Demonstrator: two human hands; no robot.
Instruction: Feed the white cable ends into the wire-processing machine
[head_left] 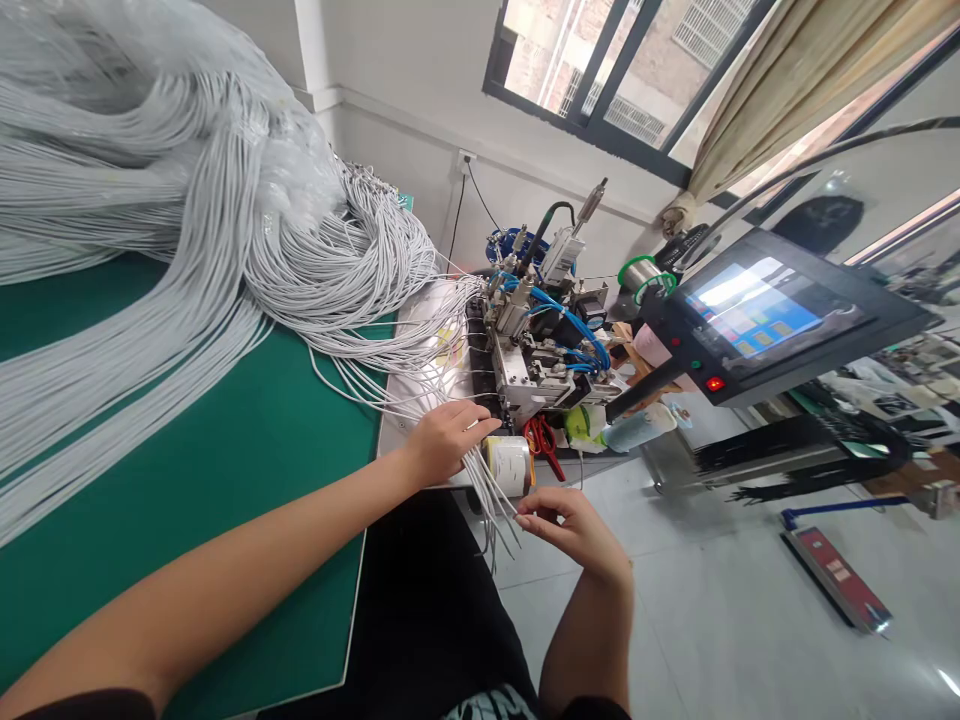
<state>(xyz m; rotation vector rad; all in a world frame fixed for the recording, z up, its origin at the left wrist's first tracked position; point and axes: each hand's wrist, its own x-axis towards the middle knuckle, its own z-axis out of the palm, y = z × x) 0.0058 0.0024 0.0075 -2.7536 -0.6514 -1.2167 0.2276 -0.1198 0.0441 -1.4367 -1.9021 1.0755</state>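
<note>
My left hand (448,440) is closed at the machine's near edge, fingers pressed around the grey cables (487,490), whose loose ends fan out below it. My right hand (559,525) is to the right, thumb and fingertips pinched at the tip of one cable end. The rest of the cables run back over the metal plate (395,425) to a big looped pile (345,270) on the green table. Beside my left hand stands the machine (517,375) with blue tubes and metal clamps, several cables reaching its front edge.
A touchscreen panel (772,315) with a lit red button juts out at the right. Red-handled scissors (545,447) and a labelled cylinder (510,465) sit near my hands. The green table (225,500) is at left; a wire spool (641,275) stands behind.
</note>
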